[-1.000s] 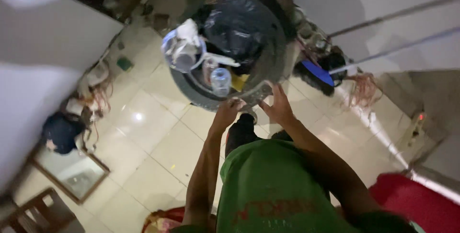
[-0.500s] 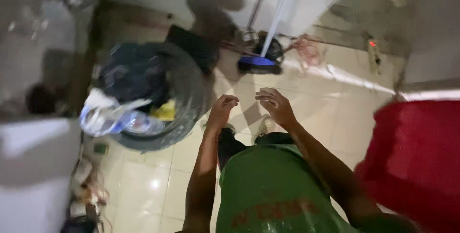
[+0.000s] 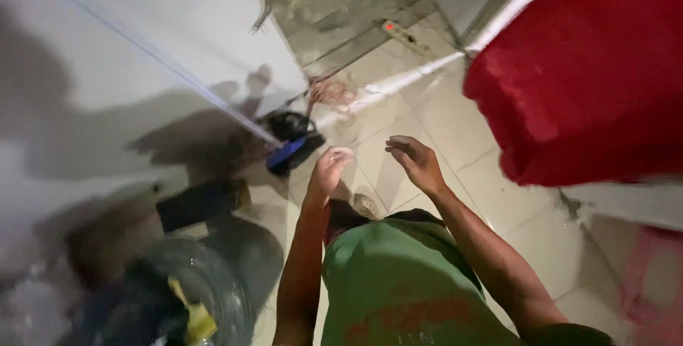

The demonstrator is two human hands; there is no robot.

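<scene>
Two hands empty – left hand loosely curled, right hand spread open, nothing gripped | nearest thing: blue broom head on tiled floor, just ahead | risk: tripping on it or the bin – dim, blurred view

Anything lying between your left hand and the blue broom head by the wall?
Head view: only bare floor tile separates the left hand from the blue broom head. The hand holds nothing.

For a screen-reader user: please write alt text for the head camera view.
Seen from above, a person's left hand and right hand hang empty over a tiled floor. A blue-headed broom leans on the wall ahead, a dark bin lower left, red fabric right.
</scene>
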